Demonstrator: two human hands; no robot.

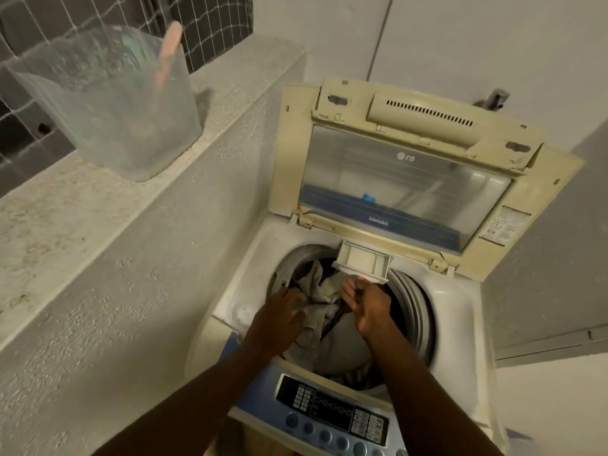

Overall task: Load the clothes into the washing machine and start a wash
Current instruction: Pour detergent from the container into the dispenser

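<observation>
Both hands reach into the drum of the top-loading washing machine (460,311), whose lid (411,179) stands raised at 12 o'clock: the left hand (279,319) lies spread, fingers loose, pressing on the grey and beige clothes (324,311) heaped in the drum, while the right hand (367,302) is curled around a fold of that laundry. A detergent drawer (362,263) juts out over the drum just beyond the right hand, the control panel (332,411) sits at 6 o'clock, and a translucent plastic tub (108,103) stands on the concrete ledge (65,218) at 10 o'clock.
</observation>
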